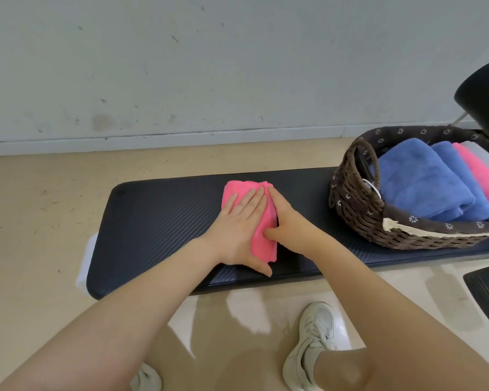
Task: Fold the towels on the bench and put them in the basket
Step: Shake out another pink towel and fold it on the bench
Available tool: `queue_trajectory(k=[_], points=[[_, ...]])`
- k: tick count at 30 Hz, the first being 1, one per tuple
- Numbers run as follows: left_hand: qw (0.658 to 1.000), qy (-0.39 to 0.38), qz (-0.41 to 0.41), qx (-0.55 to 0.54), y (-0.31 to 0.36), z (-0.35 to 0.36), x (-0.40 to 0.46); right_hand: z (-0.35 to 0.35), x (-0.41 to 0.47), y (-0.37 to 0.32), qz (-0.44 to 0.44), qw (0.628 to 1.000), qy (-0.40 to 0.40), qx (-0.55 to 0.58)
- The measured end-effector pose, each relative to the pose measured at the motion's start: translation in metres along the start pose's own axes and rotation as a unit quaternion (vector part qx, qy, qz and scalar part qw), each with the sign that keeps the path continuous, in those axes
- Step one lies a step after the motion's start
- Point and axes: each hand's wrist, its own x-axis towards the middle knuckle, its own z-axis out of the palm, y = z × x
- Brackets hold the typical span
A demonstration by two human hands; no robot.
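On the dark padded bench (158, 221), near its middle, a folded pink towel (261, 238) lies under my two hands. My left hand (237, 224) presses flat on it, fingers spread and unclenched; my right hand (285, 221) rests against the towel's right edge, fingers straight along it and thumb on the cloth, gripping nothing that I can make out. To the right, the wicker basket (356, 204) stands on the bench holding folded towels: two blue (418, 182), one pink, one pale

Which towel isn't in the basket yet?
The pink towel on the bench, folded under both hands. The other towels, two blue, one pink and one grey, already lie in the wicker basket.
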Motion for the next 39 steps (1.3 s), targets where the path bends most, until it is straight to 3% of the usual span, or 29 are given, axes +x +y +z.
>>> queue_trajectory(k=[3, 5, 7, 9, 10, 12, 13, 14, 16, 17, 20, 24, 27, 30, 32, 36, 39], points=[[1.0, -0.001, 0.011, 0.01, -0.003, 0.002, 0.0, 0.002, 0.0, -0.007, 0.001, 0.997, 0.076, -0.027], [1.0, -0.017, 0.014, -0.011, -0.004, -0.003, -0.002, 0.01, -0.003, -0.01, 0.058, 0.991, 0.118, -0.037], [0.996, -0.013, 0.004, -0.091, -0.006, -0.011, -0.008, 0.018, -0.007, -0.011, 0.13, 0.981, 0.14, 0.018], [0.971, 0.032, -0.05, -0.232, -0.006, -0.017, -0.017, 0.02, -0.012, -0.014, 0.158, 0.975, 0.138, 0.079], [0.938, 0.05, -0.09, -0.33, -0.004, -0.021, -0.022, 0.019, -0.013, -0.017, 0.158, 0.972, 0.13, 0.114], [0.812, 0.071, -0.18, -0.551, 0.006, -0.032, -0.034, 0.018, -0.018, -0.023, 0.146, 0.962, 0.116, 0.201], [0.744, 0.076, -0.207, -0.631, 0.011, -0.037, -0.04, 0.018, -0.022, -0.028, 0.131, 0.955, 0.113, 0.241], [0.697, 0.077, -0.212, -0.68, 0.015, -0.042, -0.044, 0.019, -0.027, -0.033, 0.107, 0.952, 0.112, 0.264], [0.636, 0.075, -0.19, -0.744, 0.017, -0.048, -0.048, 0.018, -0.036, -0.045, 0.046, 0.968, 0.101, 0.227], [0.616, 0.074, -0.184, -0.763, 0.018, -0.052, -0.049, 0.017, -0.041, -0.05, 0.014, 0.984, 0.083, 0.156], [0.58, 0.094, -0.183, -0.788, 0.03, -0.057, -0.052, 0.02, -0.056, -0.064, -0.049, 0.993, 0.055, -0.092], [0.545, 0.141, -0.181, -0.806, 0.051, -0.063, -0.053, 0.01, -0.074, -0.066, -0.128, 0.98, 0.066, -0.141], [0.52, 0.169, -0.183, -0.817, 0.066, -0.081, -0.047, -0.018, -0.094, -0.066, -0.173, 0.98, 0.088, -0.051], [0.476, 0.183, -0.134, -0.85, 0.084, -0.11, -0.031, -0.058, -0.108, -0.059, -0.222, 0.938, 0.267, -0.01], [0.457, 0.181, -0.102, -0.865, 0.1, -0.133, -0.016, -0.086, -0.114, -0.053, -0.233, 0.914, 0.333, 0.012], [0.449, 0.151, -0.093, -0.876, 0.142, -0.166, 0.023, -0.141, -0.126, -0.039, -0.135, 0.925, 0.204, 0.293], [0.497, 0.121, -0.103, -0.853, 0.168, -0.172, 0.06, -0.176, -0.128, -0.017, -0.105, 0.918, 0.197, 0.328]])
